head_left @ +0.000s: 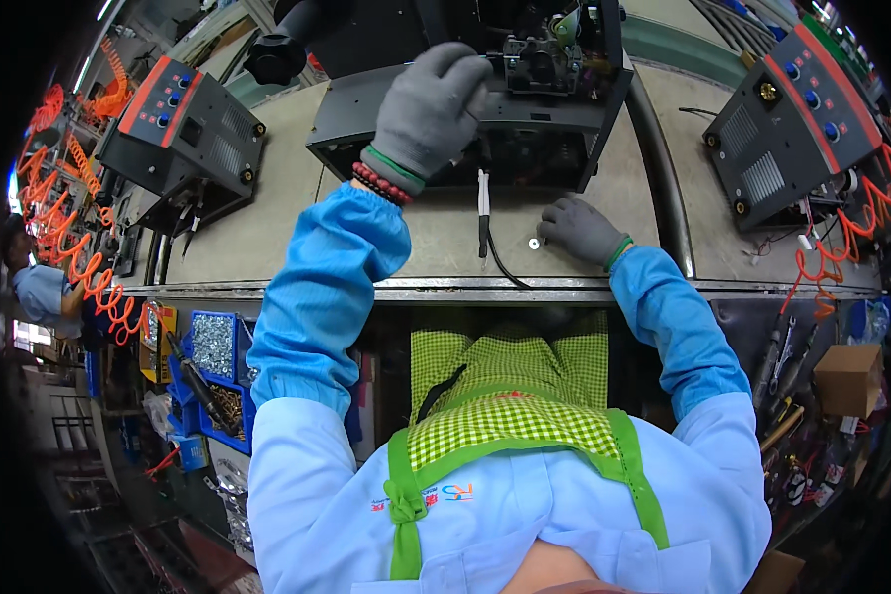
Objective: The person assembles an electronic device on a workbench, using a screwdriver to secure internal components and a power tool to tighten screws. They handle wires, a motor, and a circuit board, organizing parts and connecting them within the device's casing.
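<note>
My left hand [429, 117], in a grey glove with a red bead bracelet at the wrist, is raised before an open black machine housing [564, 124]. Its fingers are bent and closed near the metal wire-feed mechanism [543, 65]; whatever they hold is hidden. On the bench, my right hand [584, 232], also gloved, lies with its fingers curled down, and I cannot make out anything in them. Just left of those fingers is a small silver washer [534, 244]. A black cable with a white sleeve [483, 193] comes out of the housing and runs to the bench edge.
Grey machines with red-edged panels stand on the bench [416, 238] at left [183, 134] and right [797, 119]. Orange coiled hoses [59, 238] hang at both sides. Below the bench sit blue bins [213, 342] of small hardware, hand tools [782, 351] and a cardboard box [848, 379]. Another person [45, 287] is far left.
</note>
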A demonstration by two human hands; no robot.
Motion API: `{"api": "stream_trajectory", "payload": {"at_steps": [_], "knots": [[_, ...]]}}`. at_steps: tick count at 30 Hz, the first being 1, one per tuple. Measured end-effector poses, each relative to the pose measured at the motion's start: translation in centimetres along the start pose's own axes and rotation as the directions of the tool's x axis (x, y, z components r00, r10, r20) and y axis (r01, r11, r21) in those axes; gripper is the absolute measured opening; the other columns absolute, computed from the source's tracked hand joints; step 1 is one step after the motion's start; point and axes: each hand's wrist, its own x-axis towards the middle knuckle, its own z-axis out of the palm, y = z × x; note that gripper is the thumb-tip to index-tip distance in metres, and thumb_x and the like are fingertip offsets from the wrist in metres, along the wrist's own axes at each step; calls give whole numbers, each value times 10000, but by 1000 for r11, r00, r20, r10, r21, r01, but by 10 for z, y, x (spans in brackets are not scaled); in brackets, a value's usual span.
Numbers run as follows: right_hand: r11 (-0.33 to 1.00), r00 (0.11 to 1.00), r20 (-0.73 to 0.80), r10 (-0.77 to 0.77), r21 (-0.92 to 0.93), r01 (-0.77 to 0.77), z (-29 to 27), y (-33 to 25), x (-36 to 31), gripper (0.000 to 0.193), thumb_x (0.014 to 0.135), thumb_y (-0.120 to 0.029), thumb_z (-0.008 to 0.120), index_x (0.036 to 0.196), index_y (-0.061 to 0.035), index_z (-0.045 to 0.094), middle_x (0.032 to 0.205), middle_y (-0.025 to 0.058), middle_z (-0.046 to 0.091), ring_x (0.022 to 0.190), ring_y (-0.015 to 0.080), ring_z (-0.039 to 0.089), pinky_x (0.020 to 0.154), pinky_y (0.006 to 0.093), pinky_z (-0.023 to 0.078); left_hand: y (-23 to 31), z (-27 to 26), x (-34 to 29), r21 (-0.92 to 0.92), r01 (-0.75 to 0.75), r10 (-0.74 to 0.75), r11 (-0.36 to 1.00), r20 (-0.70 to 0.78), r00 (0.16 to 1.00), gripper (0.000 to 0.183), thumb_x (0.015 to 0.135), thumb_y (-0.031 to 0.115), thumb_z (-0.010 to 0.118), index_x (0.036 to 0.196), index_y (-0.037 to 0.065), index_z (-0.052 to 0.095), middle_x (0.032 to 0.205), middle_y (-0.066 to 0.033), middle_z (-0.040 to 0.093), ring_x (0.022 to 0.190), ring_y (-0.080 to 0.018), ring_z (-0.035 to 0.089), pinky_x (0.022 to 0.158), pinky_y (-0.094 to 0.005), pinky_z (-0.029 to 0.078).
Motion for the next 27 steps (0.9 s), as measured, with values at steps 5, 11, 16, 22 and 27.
{"api": "stream_trajectory", "payload": {"at_steps": [5, 11, 16, 22, 27], "knots": [[684, 801, -296, 520, 707, -183, -23, -8, 27, 243, 819, -157, 657, 1051, -98, 614, 1026, 95, 617, 890, 312, 615, 751, 403, 517, 17, 30, -25, 163, 195, -238, 967, 310, 920, 251, 856, 202, 597, 1096, 130, 602, 1079, -126, 616, 903, -348, 637, 751, -445, 543], [743, 650, -489, 582, 645, -179, -30, -1, 85, 210, 854, -166, 641, 1001, -16, 654, 849, 202, 660, 774, 381, 646, 679, 429, 522, 31, 56, 4, 333, 280, -411, 900, 442, 797, 298, 849, 151, 560, 1146, 135, 575, 1075, -144, 609, 969, -342, 631, 776, -462, 542], [800, 757, -319, 570, 424, -424, -37, 16, 106, 228, 842, -229, 615, 916, -21, 672, 807, 207, 648, 723, 386, 630, 640, 476, 498, 19, 68, 11, 415, 281, -468, 865, 469, 749, 270, 853, 131, 535, 1116, 122, 596, 1058, -156, 614, 973, -348, 633, 795, -470, 533], [815, 689, -464, 557, 464, -347, -31, 8, 102, 211, 830, -223, 610, 879, -28, 673, 787, 197, 645, 699, 378, 626, 615, 470, 492, 15, 77, 9, 391, 303, -465, 869, 440, 768, 249, 828, 109, 551, 1066, 129, 622, 1040, -158, 620, 949, -354, 641, 780, -462, 533], [775, 764, -244, 597, 422, -471, -21, 22, 105, 231, 786, -243, 662, 888, -36, 677, 785, 192, 648, 693, 369, 634, 611, 455, 499, 13, 83, 6, 389, 283, -440, 877, 411, 798, 242, 817, 116, 561, 1049, 127, 628, 1025, -153, 620, 935, -351, 641, 767, -461, 534]]}}
